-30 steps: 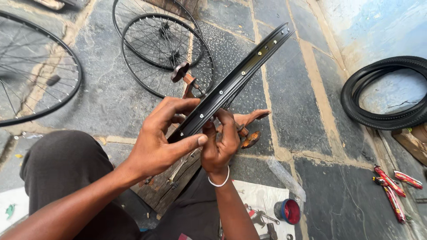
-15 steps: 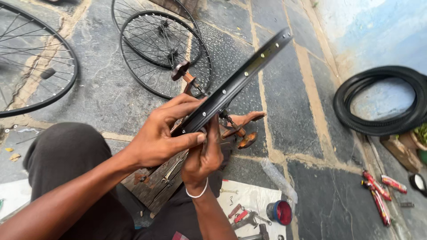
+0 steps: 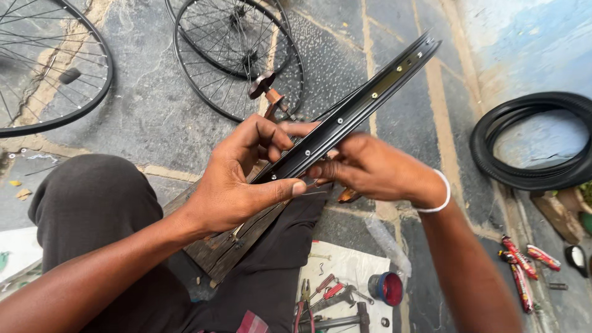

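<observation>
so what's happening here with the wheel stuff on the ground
A person sits on the stone floor holding a black bicycle rim edge-up in both hands. The left hand grips its near end, thumb along the lower edge; the right hand holds it from the other side. Spoked wheels lie ahead, tyres to the right, and hand tools on a sheet near the knees.

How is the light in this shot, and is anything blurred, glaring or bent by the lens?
Head view: soft, even daylight with only faint shadows under the left hand and right hand. The black rim shows mild sheen, no harsh glare. Hands and rim look sharp. The wide lens bows the paving lines and stretches the spoked wheel and tyre near the edges.
</observation>
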